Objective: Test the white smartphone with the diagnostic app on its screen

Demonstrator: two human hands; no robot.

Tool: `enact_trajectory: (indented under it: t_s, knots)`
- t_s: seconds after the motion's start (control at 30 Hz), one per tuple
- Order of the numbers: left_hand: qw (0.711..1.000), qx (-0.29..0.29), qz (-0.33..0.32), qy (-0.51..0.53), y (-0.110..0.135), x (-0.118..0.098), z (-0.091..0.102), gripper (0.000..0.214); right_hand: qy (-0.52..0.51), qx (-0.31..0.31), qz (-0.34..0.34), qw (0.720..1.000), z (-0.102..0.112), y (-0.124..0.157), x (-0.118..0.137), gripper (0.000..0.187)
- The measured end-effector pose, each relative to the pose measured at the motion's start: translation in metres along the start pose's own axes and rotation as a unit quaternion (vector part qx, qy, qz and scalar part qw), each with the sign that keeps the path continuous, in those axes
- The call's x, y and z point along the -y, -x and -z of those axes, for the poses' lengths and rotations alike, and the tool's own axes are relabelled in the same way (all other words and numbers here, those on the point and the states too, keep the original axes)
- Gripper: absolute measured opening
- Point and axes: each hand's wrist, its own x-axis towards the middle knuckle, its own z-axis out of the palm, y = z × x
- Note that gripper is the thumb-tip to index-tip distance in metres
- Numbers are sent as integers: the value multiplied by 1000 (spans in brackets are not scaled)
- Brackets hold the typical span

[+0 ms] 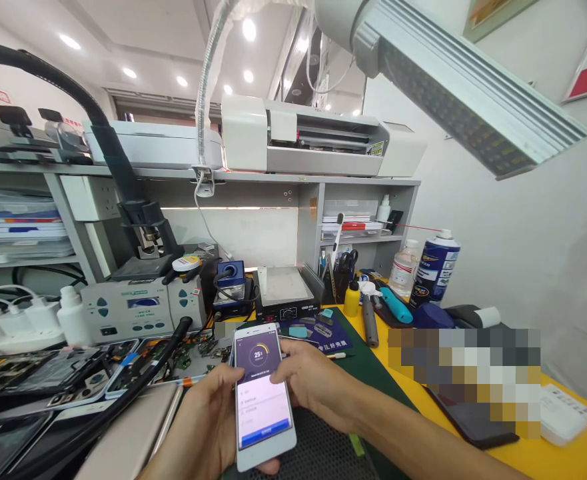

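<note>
A white smartphone (266,460) is held upright, tilted slightly, above the dark work mat. Its lit screen shows a purple upper part with a round dial reading 25, a white list below and a blue bar at the bottom. My left hand (210,417) wraps round the phone's left side and back, thumb on the left edge, fingertips showing under the lower right corner. My right hand (310,377) is at the phone's upper right, its thumb over the screen's edge and its other fingers curled behind the phone.
Opened phones and boards (38,373) crowd the left, beside a grey soldering station (138,310). A hot plate (286,287) stands behind the phone. To the right are a yellow bottle (352,300), a spray can (434,270) and a dark phone (473,417). A lamp (463,87) hangs overhead.
</note>
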Motion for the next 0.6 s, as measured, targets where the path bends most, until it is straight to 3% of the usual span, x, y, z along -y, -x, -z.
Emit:
enact_trajectory:
  t_s: [0.37,0.6]
  knots:
    - [1000,-5,-3,-18,-2,1,0,36,3,-17,-8,1000,-1,-2,0,32]
    - [999,-25,16,-34,4,-4,-11,32,2,-18,-7,1000,-1,-3,-1,38]
